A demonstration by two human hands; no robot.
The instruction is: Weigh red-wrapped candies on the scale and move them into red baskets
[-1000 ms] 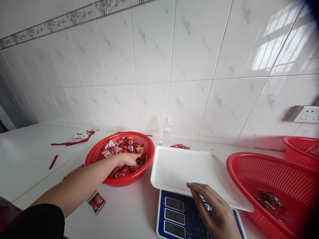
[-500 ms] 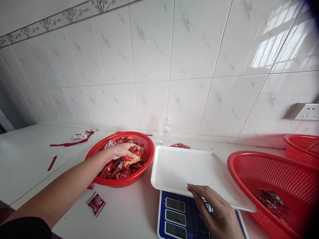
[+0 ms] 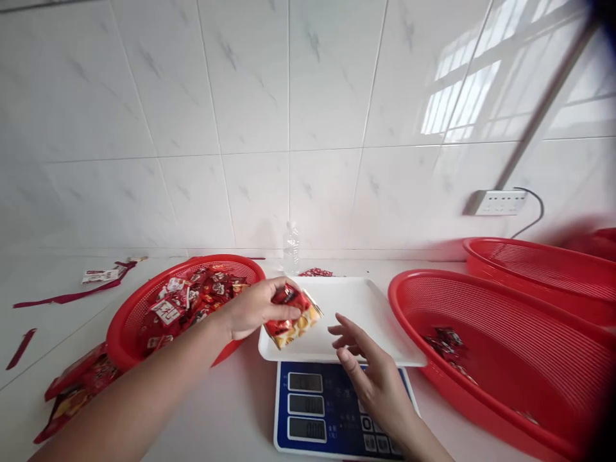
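Observation:
My left hand [image 3: 253, 309] is closed on a handful of red snack packets [image 3: 292, 316] and holds them over the left edge of the white tray [image 3: 359, 301]. The tray rests on a blue digital scale [image 3: 327, 410]. My right hand [image 3: 370, 366] hovers over the tray's front edge and the scale, fingers spread and empty. Left of the tray stands a round red basket [image 3: 129, 321] heaped with more red packets [image 3: 190, 298].
A large red basket [image 3: 505, 366] with a few packets [image 3: 445, 340] sits to the right, another red basket [image 3: 543, 263] behind it. A clear bottle [image 3: 290, 247] stands by the tiled wall. Loose packets [image 3: 72, 385] and red strips [image 3: 62, 296] lie on the counter at left. A wall socket [image 3: 495, 202] is mounted at right.
My left hand lifted packets out of the round basket and carried them right, over the tray. My right hand came off the tray's edge and spread its fingers. The view shifted right.

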